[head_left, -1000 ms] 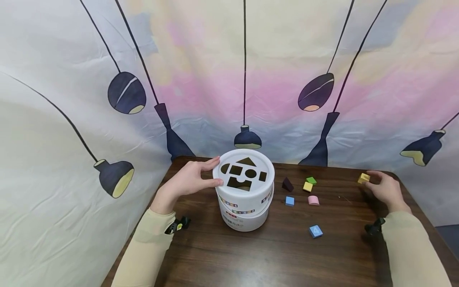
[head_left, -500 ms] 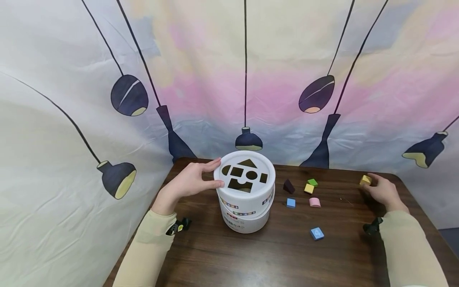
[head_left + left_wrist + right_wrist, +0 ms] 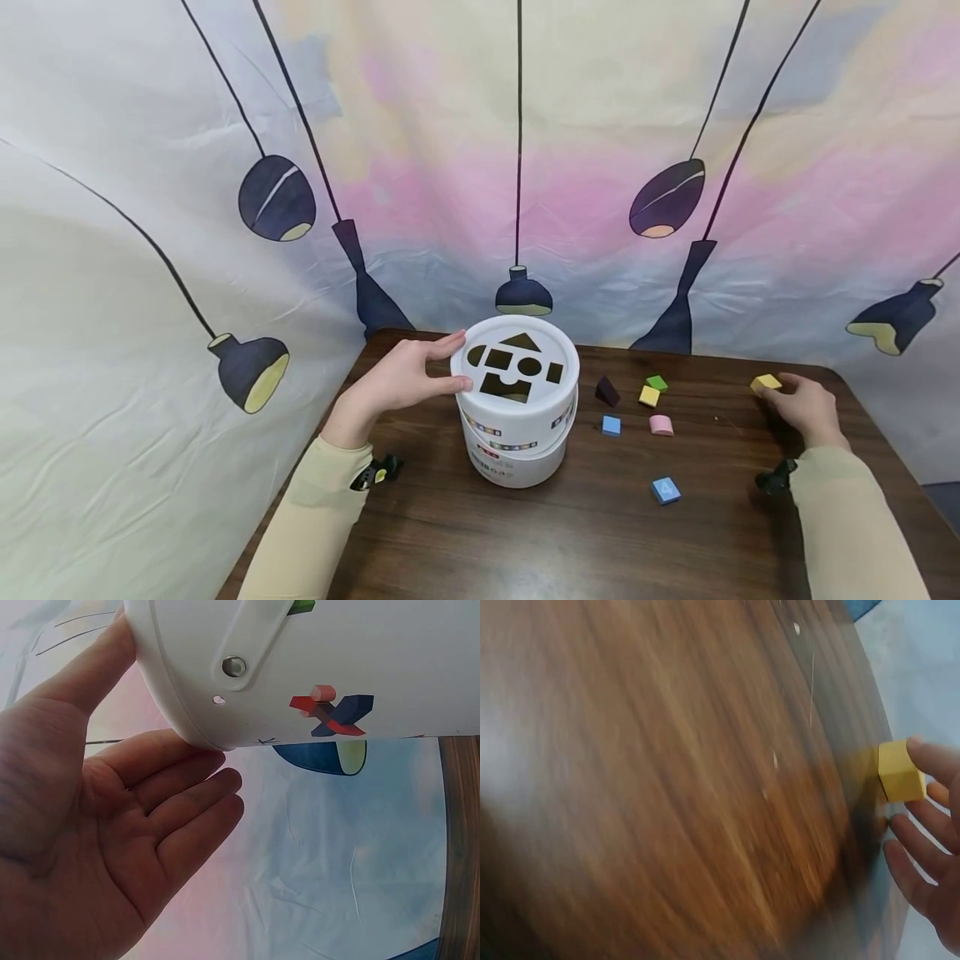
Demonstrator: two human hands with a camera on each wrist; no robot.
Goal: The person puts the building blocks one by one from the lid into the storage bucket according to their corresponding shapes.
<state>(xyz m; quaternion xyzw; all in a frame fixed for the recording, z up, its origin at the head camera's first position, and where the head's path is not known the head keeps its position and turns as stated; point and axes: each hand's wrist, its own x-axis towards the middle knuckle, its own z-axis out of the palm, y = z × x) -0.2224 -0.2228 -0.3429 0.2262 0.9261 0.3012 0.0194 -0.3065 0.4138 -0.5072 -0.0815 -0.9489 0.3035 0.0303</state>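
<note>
A white bucket (image 3: pixel 517 454) stands left of centre on the table, under a shape-sorter lid (image 3: pixel 480 333) with cut-out shapes. My left hand (image 3: pixel 401 375) rests against the lid's left rim, thumb at the front and index finger farther back. In the left wrist view its other fingers extend loosely below the rim. At the table's far right corner my right hand (image 3: pixel 810 407) pinches a yellow block (image 3: pixel 765 383) between thumb and fingers. The right wrist view shows that yellow block (image 3: pixel 901 772) near the table's edge, with the lower fingers spread loosely beneath it.
Right of the bucket lie a dark triangular block (image 3: pixel 607 392), a green block (image 3: pixel 657 383), a yellow block (image 3: pixel 649 396), a blue block (image 3: pixel 611 426) and a pink half-round block (image 3: pixel 661 425). A blue numbered block (image 3: pixel 665 490) lies nearer. A printed curtain (image 3: pixel 600 250) hangs behind the table.
The yellow block has turned in my right fingers, and the right hand has shifted slightly. My left hand stays at the lid rim. The head view has shifted a little.
</note>
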